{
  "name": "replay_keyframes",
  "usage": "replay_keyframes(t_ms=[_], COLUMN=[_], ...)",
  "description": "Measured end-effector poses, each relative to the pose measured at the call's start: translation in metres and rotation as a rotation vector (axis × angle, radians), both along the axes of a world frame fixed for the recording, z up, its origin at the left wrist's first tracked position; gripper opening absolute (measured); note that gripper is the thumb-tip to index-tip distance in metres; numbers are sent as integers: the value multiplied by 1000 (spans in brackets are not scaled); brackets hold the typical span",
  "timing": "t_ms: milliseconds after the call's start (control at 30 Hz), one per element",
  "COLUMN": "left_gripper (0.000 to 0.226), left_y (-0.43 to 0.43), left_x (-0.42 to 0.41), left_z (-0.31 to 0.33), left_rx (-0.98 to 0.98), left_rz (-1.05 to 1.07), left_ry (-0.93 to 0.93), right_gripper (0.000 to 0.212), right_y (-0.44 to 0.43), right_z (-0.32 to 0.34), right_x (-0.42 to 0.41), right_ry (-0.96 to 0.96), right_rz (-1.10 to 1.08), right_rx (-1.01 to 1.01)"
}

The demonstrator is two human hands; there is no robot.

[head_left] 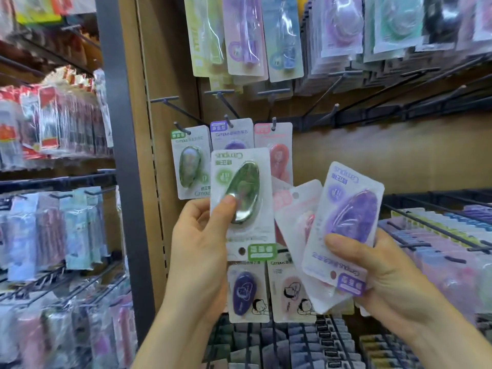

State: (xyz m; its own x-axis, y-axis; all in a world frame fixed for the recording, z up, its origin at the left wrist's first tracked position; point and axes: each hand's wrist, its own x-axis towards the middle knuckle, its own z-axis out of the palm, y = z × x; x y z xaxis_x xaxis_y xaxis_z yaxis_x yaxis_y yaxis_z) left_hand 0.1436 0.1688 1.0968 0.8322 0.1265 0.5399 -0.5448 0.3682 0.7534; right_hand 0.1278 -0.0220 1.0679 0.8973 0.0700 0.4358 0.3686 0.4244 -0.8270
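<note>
Far left, the shelves (53, 123) of bagged goods are a blur and I can't read any of it. Next along, the left hand (198, 235) grips a green pack (243, 201) of correction tape. Its thumb presses on the clear blister, and the other fingers are curled behind the card, out of sight. The pack is upside down, its hang hole at the bottom, just in front of the pegboard row. There a hanging green pack (190, 162), a hanging purple pack (231, 134) and a hanging pink pack (277, 153) sit on their hooks, partly covered by the held card. Above and to the left, a bare hook (170, 102) sticks out.

Further right, a pink pack (295, 209) fans out behind a purple pack (346, 222), both upside down too. The right hand (383, 272) pinches them, thumb across the purple card's front and fingers hidden underneath. A card edge shows below, so there may be more in that stack; I can't tell. Far right, the wire racks (439, 235) smear into pastel.

By my reckoning the hanging is barely begun. All three held packs are off the pegs, and each needs turning upright and threading onto its colour's hook, the green likely first.
</note>
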Motion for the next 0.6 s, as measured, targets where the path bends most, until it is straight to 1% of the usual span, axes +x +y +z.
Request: replay_keyframes(t_ms=[67, 100, 200, 333, 433, 467, 533, 600], left_gripper=[28, 27, 36, 31, 33, 31, 23, 18], left_y=[16, 26, 57, 91, 107, 111, 116, 119], left_x=[0, 0, 2, -4, -12, -13, -13, -12], left_z=[8, 11, 21, 41, 58, 63, 72, 79], left_rx=[98, 171, 413, 727, 957, 1002, 1057, 1065], left_rz=[32, 88, 242, 213, 236, 266, 315, 306], left_ry=[-40, -66, -79, -44, -134, -161, -199, -237], right_gripper=[82, 83, 80, 75, 70, 65, 54, 52], right_y=[-11, -16, -29, -33, -22, -16, -1, 12], right_z=[6, 11, 28, 57, 78, 83, 91, 94], right_x=[-3, -5, -10, -14, -11, -8, -4, 0], right_ry=[-49, -75, -139, -264, -355, -375, -367, -357], right_rz=[-12, -19, -62, -76, -40, 0, 112, 181], right_rx=[-64, -97, -254, -541, -728, -783, -828, -867])
